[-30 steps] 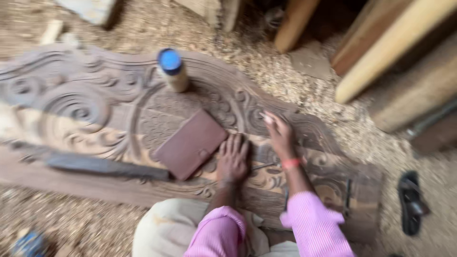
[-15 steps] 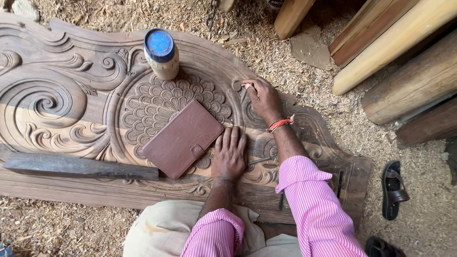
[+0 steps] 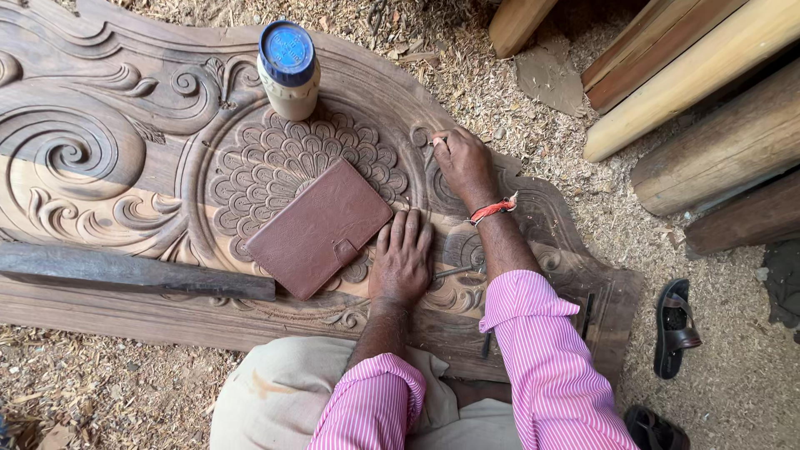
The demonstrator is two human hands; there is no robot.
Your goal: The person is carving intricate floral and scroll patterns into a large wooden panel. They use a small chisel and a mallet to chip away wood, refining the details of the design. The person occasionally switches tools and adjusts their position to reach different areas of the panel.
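A: Left hand (image 3: 402, 258) spread flat on the panel (image 3: 100, 158), fingers wide, holding nothing, touching the corner of the brown case (image 3: 321, 227).

B: Right hand (image 3: 462, 167)?

A: Curled narrow at the carved border right of the rosette, fingertips pinched on something small. Cannot tell what.

B: Advice for the work at that border?

A: Probably best to keep the left palm pressing down, so the panel stays put on the sawdust floor (image 3: 533, 167). Short, light moves with the right. Wrist low, close to the wood. Mind the bottle (image 3: 288, 71) standing upright just above the rosette, and the thin metal tool (image 3: 454, 271) lying under the right forearm.

B: Anything else close by?

A: Dark bar (image 3: 133, 271) along the lower edge, well apart from both hands.

B: Changed from a second ago?

A: Right hand further up the panel now, away from the left. Left hand, case and bottle unmoved.
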